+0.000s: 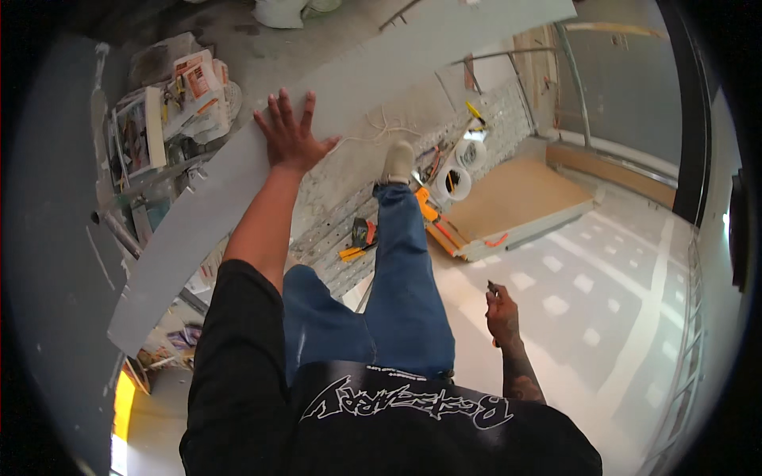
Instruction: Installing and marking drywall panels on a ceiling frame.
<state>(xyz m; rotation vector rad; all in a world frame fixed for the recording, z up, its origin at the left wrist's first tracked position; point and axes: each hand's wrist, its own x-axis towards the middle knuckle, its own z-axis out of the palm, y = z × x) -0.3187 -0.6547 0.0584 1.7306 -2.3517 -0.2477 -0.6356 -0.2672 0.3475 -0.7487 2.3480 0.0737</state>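
My left hand [295, 139] lies with spread fingers on a long, pale grey strip of board [178, 210], which stretches from the lower left up to the top right. Out to the right, my right hand [502, 317] is closed round a small dark object [493, 287]; its kind is too small to make out. Below my legs is a perforated metal platform [325, 258]. A black and red tool [363, 232] with yellow parts rests on it beside my leg. By my foot lies an orange and yellow tool [432, 210].
White round containers [454, 183] stand on the platform, one with tools in it. A stack of boards [516, 202] lies right of them. Bags and scraps [198, 87] crowd a rack at the upper left. Metal posts [573, 83] rise at the far right.
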